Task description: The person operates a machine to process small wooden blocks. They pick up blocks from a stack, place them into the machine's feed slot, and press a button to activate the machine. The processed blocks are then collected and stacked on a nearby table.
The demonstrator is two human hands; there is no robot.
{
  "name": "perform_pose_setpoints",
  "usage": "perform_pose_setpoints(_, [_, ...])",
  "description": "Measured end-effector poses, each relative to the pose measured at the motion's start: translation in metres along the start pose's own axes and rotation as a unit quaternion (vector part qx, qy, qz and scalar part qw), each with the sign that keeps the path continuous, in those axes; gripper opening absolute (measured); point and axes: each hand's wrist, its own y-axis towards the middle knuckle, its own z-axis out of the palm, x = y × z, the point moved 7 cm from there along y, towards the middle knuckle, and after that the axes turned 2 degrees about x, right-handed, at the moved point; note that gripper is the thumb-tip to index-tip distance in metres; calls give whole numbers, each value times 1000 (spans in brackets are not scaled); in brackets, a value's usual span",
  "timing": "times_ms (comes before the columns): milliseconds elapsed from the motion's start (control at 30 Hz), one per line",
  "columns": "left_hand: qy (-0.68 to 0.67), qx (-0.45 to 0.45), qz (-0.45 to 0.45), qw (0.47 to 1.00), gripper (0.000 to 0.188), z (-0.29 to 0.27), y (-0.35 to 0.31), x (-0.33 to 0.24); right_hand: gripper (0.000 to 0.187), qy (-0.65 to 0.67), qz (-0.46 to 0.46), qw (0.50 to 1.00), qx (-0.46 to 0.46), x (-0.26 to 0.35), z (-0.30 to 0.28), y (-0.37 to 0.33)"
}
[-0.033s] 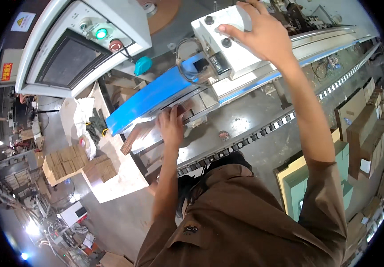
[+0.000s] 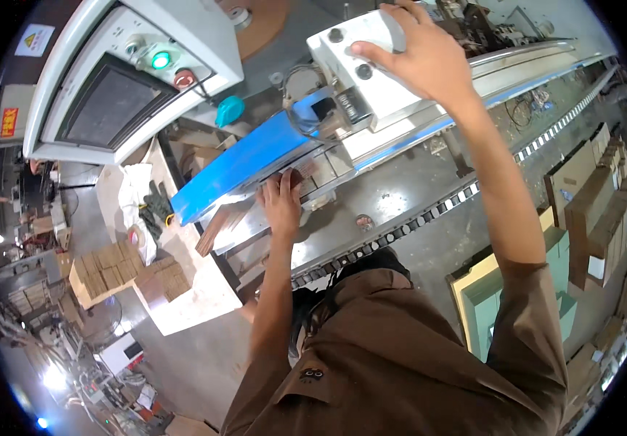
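Observation:
My left hand (image 2: pixel 282 211) reaches in beside the long blue cover (image 2: pixel 244 163) of a machine. Its fingers are bent and pressed together on a row of thin brown card pieces (image 2: pixel 217 231), which runs along the metal channel under the cover; the fingertips are partly hidden. My right hand (image 2: pixel 429 62) lies over the far right corner of a white control box (image 2: pixel 382 94) with black knobs. Its thumb stretches across the top, and the fingers spread over the far edge. A small counter display (image 2: pixel 353 104) is fixed to the box's left side.
At the upper left stands a control cabinet (image 2: pixel 81 138) with a dark screen, a lit green button and a red button. Stacks of brown card pieces (image 2: pixel 110 269) and dark gloves (image 2: pixel 157 203) lie on a pale table (image 2: pixel 204 301). A roller track (image 2: pixel 418 221) crosses before me.
The whole view has shifted very slightly. Both hands stay where they were, on the card pieces and on the white box.

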Motion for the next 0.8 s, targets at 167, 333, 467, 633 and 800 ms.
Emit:
perform_pose_setpoints(167, [28, -21, 30, 999, 43, 57, 20, 5, 91, -2, 3, 1000, 14, -4, 1, 2])
perform_pose_setpoints(333, [126, -21, 74, 989, 38, 54, 22, -8, 86, 14, 26, 999, 41, -3, -9, -1])
perform_pose_setpoints(467, [-4, 77, 17, 997, 40, 85, 23, 19, 92, 61, 47, 996, 43, -23, 19, -3])
perform_pose_setpoints(633, [183, 76, 54, 979, 35, 76, 16, 5, 93, 151, 31, 988, 35, -25, 20, -11])
perform_pose_setpoints(800, [243, 139, 59, 958, 30, 90, 34, -8, 99, 124, 28, 992, -9, -27, 31, -10])
